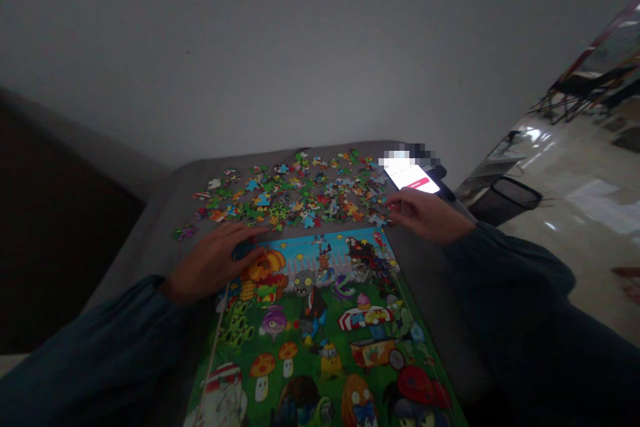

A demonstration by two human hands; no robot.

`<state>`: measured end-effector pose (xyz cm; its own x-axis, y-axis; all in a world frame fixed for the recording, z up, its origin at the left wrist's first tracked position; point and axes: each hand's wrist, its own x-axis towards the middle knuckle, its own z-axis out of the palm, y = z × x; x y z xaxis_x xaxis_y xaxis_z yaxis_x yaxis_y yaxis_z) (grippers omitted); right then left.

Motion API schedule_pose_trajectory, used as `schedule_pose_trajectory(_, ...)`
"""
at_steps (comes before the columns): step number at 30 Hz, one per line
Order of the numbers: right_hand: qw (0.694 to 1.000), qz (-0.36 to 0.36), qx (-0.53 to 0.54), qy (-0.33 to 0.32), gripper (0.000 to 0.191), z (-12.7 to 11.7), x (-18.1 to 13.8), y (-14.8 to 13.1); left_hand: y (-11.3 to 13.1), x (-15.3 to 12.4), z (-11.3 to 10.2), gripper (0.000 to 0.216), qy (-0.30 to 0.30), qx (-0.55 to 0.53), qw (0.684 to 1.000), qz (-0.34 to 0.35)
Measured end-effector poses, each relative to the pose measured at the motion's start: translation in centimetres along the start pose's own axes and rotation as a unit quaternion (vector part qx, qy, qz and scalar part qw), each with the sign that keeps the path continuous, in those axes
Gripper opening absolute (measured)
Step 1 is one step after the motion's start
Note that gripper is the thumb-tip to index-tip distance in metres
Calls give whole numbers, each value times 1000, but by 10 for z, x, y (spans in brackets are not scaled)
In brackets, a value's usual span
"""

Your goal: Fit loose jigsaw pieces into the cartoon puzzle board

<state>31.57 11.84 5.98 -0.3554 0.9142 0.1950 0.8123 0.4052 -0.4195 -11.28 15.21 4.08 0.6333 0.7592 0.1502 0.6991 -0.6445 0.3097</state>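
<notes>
Left hand: lies flat and spread, palm down, on the top left corner of the cartoon puzzle picture; fingers stretched toward the right, their tips on the blue sky strip just above the orange pumpkin figure. It grips nothing that shows.

Right hand: rests just past the picture's top right corner, fingers loosely bent and pointing left, their tips touching the right edge of the loose puzzle pieces. The light is dim, so I cannot tell whether a piece sits between thumb and fingers.

Cartoon puzzle picture: lies flat in front of the person, running from between the two hands down to the lower edge of view; green ground with mushrooms, plants and zombie figures, blue sky along the far edge.

Loose puzzle pieces: scattered in a wide band on the grey cushioned surface, just beyond the picture's far edge, mostly face up and many-coloured.

Stray pieces: a small cluster apart from the band, at its left end, near the left hand.

Phone: screen lit, lying at the far right of the band, just beyond the right hand.

Sleeves: dark, covering both forearms to the wrists.

Mesh bin: black, on the glossy tiled floor to the right of the surface.

Wall: plain grey, behind everything.
</notes>
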Motion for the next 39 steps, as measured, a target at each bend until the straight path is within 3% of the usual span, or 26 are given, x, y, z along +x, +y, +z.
schedule_pose_trajectory(3, 995, 9, 25, -93, 32, 0, -4, 8, -2, 1, 1, 50, -1, 8, 1000, -6)
schedule_pose_trajectory(6, 991, 27, 37, -129, 34, 4, -5, 10, -2, 1, 4, 50, -7, 12, 1000, -14)
schedule_pose_trajectory(20, 994, -15, -107, 8, 37, 43, 22, 8, 0, 4, 8, 49, -17, 3, 998, -57)
schedule_pose_trajectory(27, 992, -63, -74, 78, 30, 59, 29, 11, 7, 10, 8, 43, -2, -16, 999, -48)
schedule_pose_trajectory(32, 991, -91, -62, 74, 32, 50, 27, 1, 14, 12, 1, 32, -19, -2, 998, -61)
schedule_pose_trajectory(39, 990, -88, -110, -8, 30, 26, 47, -27, 15, 21, -8, 25, -66, 19, 996, -65)
